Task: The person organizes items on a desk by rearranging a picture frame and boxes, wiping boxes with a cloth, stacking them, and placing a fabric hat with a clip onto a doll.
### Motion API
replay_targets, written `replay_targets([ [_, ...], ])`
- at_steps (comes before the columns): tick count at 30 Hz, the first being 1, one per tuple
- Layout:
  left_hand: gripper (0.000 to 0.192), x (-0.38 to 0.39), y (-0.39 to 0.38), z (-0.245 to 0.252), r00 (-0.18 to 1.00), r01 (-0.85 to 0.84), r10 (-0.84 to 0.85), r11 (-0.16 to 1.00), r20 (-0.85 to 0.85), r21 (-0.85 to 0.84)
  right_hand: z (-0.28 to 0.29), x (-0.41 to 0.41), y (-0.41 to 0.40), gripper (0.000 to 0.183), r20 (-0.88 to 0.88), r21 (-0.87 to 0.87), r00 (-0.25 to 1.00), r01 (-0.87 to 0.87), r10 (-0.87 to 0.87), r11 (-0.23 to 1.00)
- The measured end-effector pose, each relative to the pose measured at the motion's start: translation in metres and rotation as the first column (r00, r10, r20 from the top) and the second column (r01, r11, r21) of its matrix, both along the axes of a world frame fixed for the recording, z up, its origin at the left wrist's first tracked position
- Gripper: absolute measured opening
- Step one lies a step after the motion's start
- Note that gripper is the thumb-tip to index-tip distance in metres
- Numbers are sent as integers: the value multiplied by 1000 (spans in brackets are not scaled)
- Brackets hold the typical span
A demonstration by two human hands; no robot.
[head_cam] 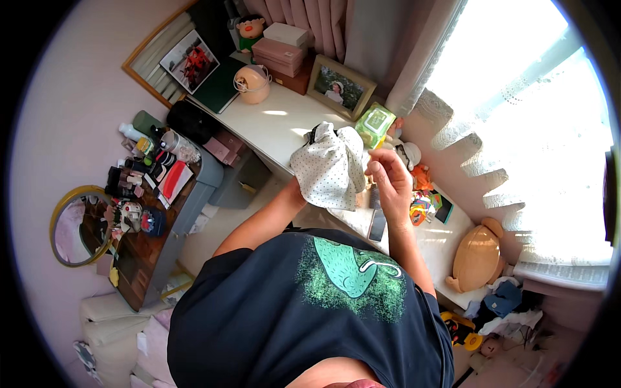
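A white cloth piece with small dark dots [330,167] and a black trim at its upper left is held up over the white desk. It is gathered at the top and hangs loose below. My left hand [298,190] goes in under the cloth from the left; only the wrist side shows, and the fingers are hidden. Close to the cloth's right edge is my right hand [395,184], its fingers curled and the thumb a little apart from them. Nothing can be seen between those fingers. A phone [377,225] lies on the desk between my forearms.
Behind the cloth are a green wipes pack [376,123], a framed photo [342,87] and a peach pot [253,83]. Colourful small items [423,207] and a tan plush [478,254] lie to the right. A crowded vanity [145,262] with a round mirror [80,225] stands left.
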State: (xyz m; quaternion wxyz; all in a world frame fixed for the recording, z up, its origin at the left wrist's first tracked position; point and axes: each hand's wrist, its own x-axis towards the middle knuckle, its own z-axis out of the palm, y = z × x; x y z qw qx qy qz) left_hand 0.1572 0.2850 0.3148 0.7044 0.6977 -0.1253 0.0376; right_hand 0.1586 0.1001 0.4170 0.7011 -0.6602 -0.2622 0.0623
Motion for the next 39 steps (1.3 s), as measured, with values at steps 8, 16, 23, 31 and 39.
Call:
replay_targets([
  [8,45,1,52,78,972,-33,82,975,-218,221,-46,21,30,36,-497,286,853,-9,157,958],
  [16,28,-6,80,79,969,-152,168,983,-183,99,-89,42,25,18,-560,53,811,239,-169,970],
  [23,31,-16,83,83,974,-193,214,957,-78,219,-47,37,62,29,210,-51,977,34,-22,998],
  [31,34,-25,112,92,972,-234,233,948,30,214,-22,52,105,40,325,-270,945,65,28,961],
  [39,34,-25,161,97,998,-56,44,960,50,273,-15,73,146,57,40,-193,862,-490,505,850],
])
